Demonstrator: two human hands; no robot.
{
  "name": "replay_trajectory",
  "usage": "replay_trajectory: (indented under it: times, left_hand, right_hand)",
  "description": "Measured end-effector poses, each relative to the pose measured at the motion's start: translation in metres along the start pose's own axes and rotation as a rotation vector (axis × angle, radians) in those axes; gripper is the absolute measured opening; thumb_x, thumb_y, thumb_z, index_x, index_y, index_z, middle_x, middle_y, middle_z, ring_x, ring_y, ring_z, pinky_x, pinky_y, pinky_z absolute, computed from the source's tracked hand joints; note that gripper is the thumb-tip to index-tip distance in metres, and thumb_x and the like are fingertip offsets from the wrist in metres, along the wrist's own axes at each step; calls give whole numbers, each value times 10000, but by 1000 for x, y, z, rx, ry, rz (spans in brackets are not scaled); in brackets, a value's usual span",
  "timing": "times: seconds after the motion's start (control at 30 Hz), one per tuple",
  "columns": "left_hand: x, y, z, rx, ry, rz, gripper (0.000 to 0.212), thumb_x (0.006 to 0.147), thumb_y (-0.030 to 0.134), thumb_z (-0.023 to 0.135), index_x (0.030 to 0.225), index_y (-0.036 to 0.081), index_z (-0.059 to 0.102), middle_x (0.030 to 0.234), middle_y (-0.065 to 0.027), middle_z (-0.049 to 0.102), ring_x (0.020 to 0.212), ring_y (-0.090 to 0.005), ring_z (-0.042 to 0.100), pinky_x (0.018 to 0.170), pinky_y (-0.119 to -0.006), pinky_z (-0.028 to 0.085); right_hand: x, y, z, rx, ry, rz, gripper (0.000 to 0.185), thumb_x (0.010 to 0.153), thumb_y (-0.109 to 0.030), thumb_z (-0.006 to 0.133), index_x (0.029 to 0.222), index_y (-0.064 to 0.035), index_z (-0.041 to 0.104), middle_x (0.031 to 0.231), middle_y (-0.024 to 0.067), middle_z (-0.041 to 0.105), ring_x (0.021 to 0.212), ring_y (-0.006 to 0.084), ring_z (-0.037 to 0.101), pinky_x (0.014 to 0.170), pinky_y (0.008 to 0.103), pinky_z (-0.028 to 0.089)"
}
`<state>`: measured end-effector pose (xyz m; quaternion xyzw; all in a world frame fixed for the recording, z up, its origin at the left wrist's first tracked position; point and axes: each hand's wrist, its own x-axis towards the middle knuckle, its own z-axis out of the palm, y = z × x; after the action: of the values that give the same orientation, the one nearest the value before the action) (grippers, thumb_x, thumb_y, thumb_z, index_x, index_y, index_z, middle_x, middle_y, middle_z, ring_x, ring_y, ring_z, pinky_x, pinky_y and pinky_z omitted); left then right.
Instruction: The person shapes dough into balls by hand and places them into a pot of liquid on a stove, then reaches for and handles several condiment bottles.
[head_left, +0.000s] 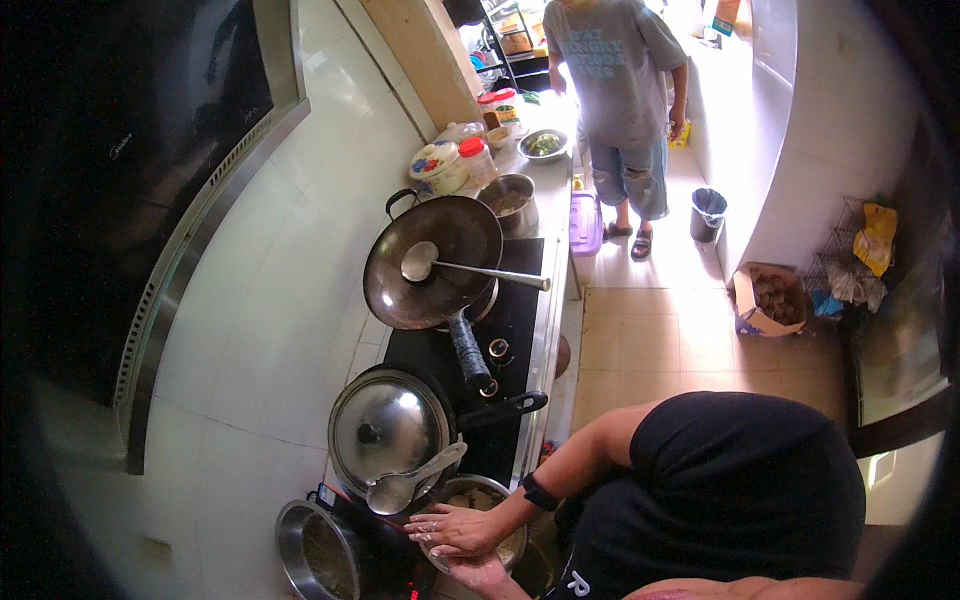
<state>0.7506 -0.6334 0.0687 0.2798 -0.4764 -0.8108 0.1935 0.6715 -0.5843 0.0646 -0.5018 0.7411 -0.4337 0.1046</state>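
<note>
My right hand (461, 529), with a dark band at its wrist, lies flat over my left hand (480, 571). White paste coats the right fingers. Whether anything is between the palms is hidden. Both hands are above a metal bowl (517, 551) of pale, wet-looking food. Just beyond them, a metal serving spoon (390, 493) rests across a lidded pan (386, 420) with a black handle. A metal pot (281, 532) with murky liquid stands to the left of the bowl, partly on a dark appliance with a lit red display.
A wok (386, 259) holding a ladle (495, 275) sits on the black cooktop (510, 322). Farther along are a steel pot (525, 217), jars and a bowl of greens (543, 144). Another person (611, 90) stands beyond, near a bin (707, 221). A range hood (217, 187) overhangs.
</note>
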Motion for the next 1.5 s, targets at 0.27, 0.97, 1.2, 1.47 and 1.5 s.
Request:
replay_trajectory:
  times: [0.27,0.97,1.2,1.47,1.5]
  left_hand:
    - [-10,8,-2,21,73,21,453,897,491,423,1056,83,539,1045,-67,547,1008,-170,513,902,-359,407]
    - [70,173,-187,-32,203,552,258,896,104,532,1107,-42,510,993,-122,552,874,-217,569,798,-328,508]
    - [187,195,-241,417,443,424,269,864,145,557,1053,-47,559,917,-82,586,799,-180,563,765,-296,456]
    - [85,137,-69,1144,276,818,221,878,224,561,933,20,624,855,-88,641,746,-193,591,688,-318,467]
    - [61,117,-67,1215,30,1048,112,841,134,570,865,27,589,812,-98,604,708,-235,575,674,-324,463]
  right_hand:
    - [-3,13,10,-141,186,-161,517,912,-392,420,1204,32,464,1209,212,486,1112,345,453,909,458,341]
    - [-45,49,-1,-182,-211,-101,439,908,-375,460,1165,-21,486,716,230,600,708,397,599,618,480,473]
    - [-44,68,-13,-245,-180,-139,455,900,-371,474,1190,-19,474,649,210,587,625,399,587,576,485,465]
    - [-43,80,-24,32,-6,-41,332,831,-28,472,1153,48,492,989,249,583,894,390,579,766,412,475]
    - [-44,79,-19,67,25,-64,340,827,-22,470,1160,46,489,980,242,588,890,387,581,766,411,474]
